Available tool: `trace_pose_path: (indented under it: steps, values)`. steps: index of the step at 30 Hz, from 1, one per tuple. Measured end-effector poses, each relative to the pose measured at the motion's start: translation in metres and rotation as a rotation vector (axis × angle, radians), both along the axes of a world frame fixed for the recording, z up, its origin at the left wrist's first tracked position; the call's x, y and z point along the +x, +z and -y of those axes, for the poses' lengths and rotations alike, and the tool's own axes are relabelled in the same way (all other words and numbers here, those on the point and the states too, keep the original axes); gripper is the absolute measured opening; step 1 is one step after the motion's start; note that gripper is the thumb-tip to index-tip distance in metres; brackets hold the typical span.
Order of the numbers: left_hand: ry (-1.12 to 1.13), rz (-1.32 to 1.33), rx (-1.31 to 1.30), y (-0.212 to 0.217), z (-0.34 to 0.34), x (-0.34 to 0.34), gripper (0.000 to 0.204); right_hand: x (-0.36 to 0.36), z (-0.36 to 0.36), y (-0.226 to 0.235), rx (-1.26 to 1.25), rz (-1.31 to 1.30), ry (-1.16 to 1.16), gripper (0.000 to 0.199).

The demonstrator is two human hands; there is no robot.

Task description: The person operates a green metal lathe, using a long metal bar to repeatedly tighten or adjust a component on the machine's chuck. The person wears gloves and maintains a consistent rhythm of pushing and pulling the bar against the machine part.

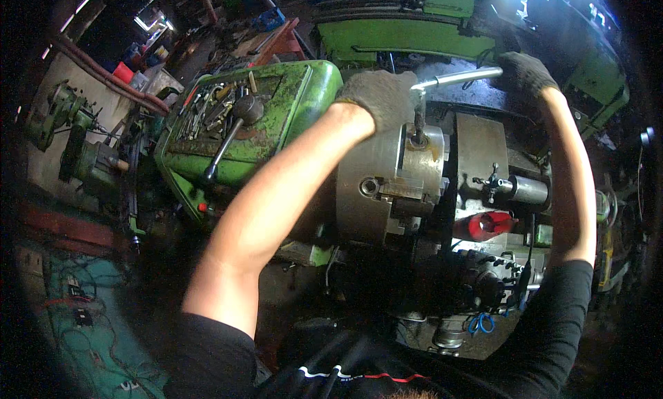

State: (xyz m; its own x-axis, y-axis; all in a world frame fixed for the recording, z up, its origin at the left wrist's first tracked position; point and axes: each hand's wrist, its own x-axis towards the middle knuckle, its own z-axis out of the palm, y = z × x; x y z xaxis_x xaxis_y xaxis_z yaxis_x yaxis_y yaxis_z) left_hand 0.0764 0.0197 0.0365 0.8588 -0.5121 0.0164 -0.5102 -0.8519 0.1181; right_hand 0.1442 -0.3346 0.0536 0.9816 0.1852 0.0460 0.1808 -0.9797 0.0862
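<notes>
My knit-gloved right hand [526, 73], at two o'clock, is curling its fingers around the outer end of a chuck wrench [459, 77]. My left hand [378, 97], in the same rough, dark knit, is sitting at the wrench's inner end, toward one o'clock; its fingers are hiding behind its back, so I cannot tell how tightly they are closing. The wrench's smooth, shiny tubular handle is slanting between my hands, and its darker shank [419, 112] is standing in the upper side of the lathe chuck [359, 209], at three o'clock. The chuck is showing dull, bare steel: a thick cylinder with a stepped front and a round key socket [369, 187]. Between three and four o'clock a hollow red object [476, 228] is lying beyond it. At ten o'clock the scuffed green headstock [319, 88] is carrying jumbled metal hand tools [217, 116] and a ball-ended lever [224, 147]. Toward one o'clock another machine's long green bed [407, 40] is stretching across.
</notes>
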Motion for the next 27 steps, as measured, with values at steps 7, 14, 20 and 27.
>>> trace_pose_path:
  steps: [7, 14, 20, 27]
  values:
    - [-0.211, 0.206, -0.178, -0.031, -0.006, 0.042, 0.058, -0.131, 0.101, -0.002, 0.101, 0.197, 0.070, 0.035]
    - [-0.441, 0.345, -0.188, -0.043, -0.016, 0.052, 0.057, -0.287, -0.003, 0.011, 0.203, 0.334, 0.003, 0.058]
    - [-0.295, 0.163, -0.052, -0.024, 0.001, 0.036, 0.070, -0.260, 0.010, -0.004, 0.207, 0.162, -0.235, 0.047]
    - [-0.276, 0.159, 0.001, -0.023, -0.001, 0.049, 0.092, -0.255, -0.036, 0.008, -0.047, 0.176, -0.483, 0.058]
